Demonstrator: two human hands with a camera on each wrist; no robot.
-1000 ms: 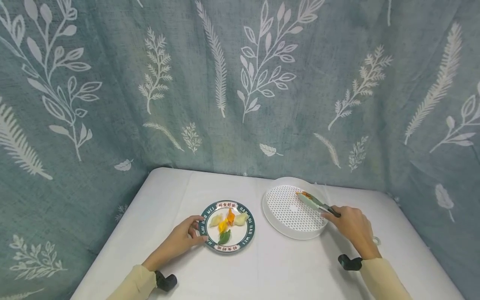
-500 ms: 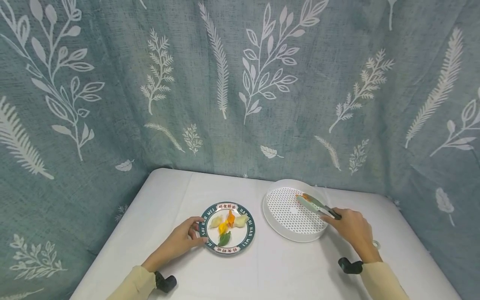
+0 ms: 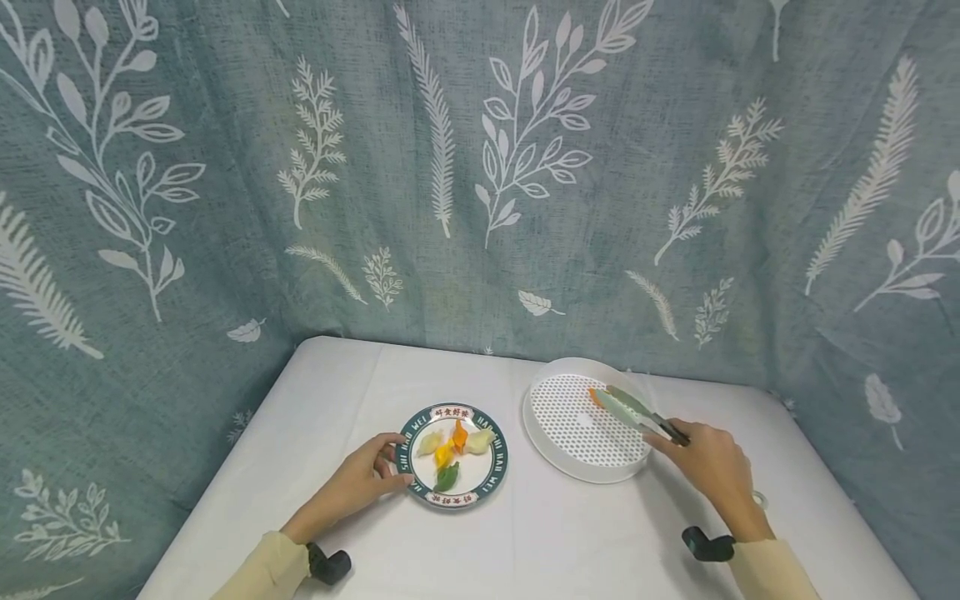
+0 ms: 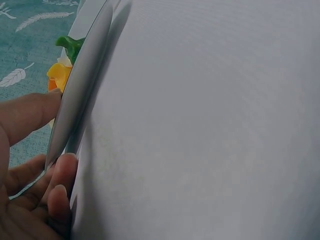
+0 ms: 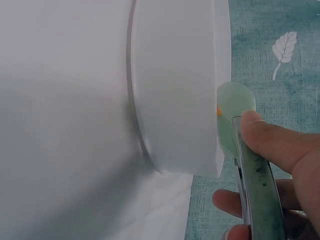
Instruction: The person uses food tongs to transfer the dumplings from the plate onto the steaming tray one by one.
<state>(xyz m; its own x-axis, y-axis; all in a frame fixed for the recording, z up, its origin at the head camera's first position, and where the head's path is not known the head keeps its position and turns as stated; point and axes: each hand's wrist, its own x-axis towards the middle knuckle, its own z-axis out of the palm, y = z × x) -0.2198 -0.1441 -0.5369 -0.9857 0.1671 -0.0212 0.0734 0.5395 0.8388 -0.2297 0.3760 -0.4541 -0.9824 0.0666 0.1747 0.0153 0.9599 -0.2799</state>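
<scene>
My left hand (image 3: 367, 477) holds the left rim of a round plate (image 3: 491, 487) with a dark green lettered border. In the left wrist view the thumb lies on the plate's upper side, with fingertips below its edge. Several small dumpling-like pieces rest on the plate: two pale, one orange (image 3: 460, 437), one yellow (image 3: 444, 455), one green (image 3: 447, 477). My right hand (image 3: 711, 462) grips green-bladed tongs (image 3: 618, 408), reaching over a white perforated steamer tray (image 3: 558, 433). Another orange piece (image 3: 595, 397) shows by the tong tips, partly hidden; whether they touch it I cannot tell.
Both plate and tray stand on a white-covered table (image 3: 495, 554), the tray to the plate's right. The tray has a raised side wall (image 5: 175, 90). A leaf-patterned curtain (image 3: 420, 167) hangs behind the table and along its sides. A small pale ring (image 3: 761, 499) lies beside the right wrist.
The tong blades have parted somewhat around the orange piece in the tray, and the right hand has drawn slightly right and towards me. The left hand keeps its place on the plate.
</scene>
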